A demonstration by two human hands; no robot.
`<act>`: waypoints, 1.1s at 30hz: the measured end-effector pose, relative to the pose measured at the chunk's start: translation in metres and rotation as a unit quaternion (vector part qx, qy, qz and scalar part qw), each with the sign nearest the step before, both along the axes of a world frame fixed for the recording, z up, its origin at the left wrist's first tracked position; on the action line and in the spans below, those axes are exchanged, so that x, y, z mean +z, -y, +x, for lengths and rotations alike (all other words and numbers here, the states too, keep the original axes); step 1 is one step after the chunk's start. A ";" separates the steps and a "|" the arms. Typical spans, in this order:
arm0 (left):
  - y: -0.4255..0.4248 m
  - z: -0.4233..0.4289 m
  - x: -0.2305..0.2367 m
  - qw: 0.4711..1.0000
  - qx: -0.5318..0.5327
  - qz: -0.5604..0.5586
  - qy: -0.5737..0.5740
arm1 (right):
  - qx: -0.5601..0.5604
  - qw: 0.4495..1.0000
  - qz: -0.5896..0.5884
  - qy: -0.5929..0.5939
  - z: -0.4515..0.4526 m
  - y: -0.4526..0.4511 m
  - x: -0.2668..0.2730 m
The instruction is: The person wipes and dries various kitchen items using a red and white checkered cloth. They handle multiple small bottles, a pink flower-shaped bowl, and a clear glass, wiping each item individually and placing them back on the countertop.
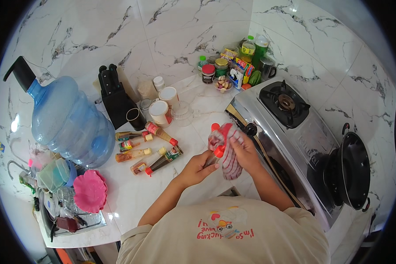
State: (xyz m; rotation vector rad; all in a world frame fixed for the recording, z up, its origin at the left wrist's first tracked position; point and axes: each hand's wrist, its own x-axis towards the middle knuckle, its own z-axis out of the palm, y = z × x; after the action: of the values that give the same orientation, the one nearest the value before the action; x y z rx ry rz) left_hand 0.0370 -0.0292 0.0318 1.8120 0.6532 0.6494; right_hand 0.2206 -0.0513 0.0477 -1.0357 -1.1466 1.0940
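Observation:
My left hand (198, 168) grips a small red-capped bottle (212, 159) with dark contents, tilted up towards the right. Bunched in my right hand (246, 151) is a red-and-white striped cloth (231, 166), which touches the bottle near its cap. Another red cap (215, 126) shows just behind the cloth; what lies below it is hidden. Left of my hands, several sauce bottles lie on their sides on the marble counter, among them a dark bottle with a green label (165, 159) and a red-labelled bottle (161, 132) with a red cap.
A two-burner gas stove (283, 132) with a black wok (354, 171) stands at right. Jars, bottles and a bowl of garlic (223, 84) fill the back corner. White-lidded tubs (160, 112), a knife block (114, 99), a large blue water jug (76, 122) and pink bowls (90, 191) by a sink are at left.

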 end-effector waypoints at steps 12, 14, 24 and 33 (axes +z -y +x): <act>-0.041 -0.017 -0.023 0.975 0.147 -0.104 0.134 | -0.110 0.992 -0.053 -0.029 0.045 0.008 -0.046; -0.059 -0.010 -0.052 0.973 0.193 -0.038 0.124 | -0.118 0.991 -0.054 -0.023 0.043 0.010 -0.049; -0.073 0.010 -0.065 0.967 0.214 0.042 0.134 | -0.095 0.994 -0.052 0.018 0.030 0.021 -0.049; -0.028 -0.077 -0.036 0.842 0.273 0.226 -0.407 | -0.093 0.993 -0.066 0.002 0.027 0.021 -0.054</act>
State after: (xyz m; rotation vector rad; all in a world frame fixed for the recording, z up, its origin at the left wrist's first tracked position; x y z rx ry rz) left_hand -0.0398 -0.0017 -0.0043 2.3629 1.7562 0.3757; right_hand 0.2478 -0.0726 -0.0061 -1.2221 -0.9696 1.0292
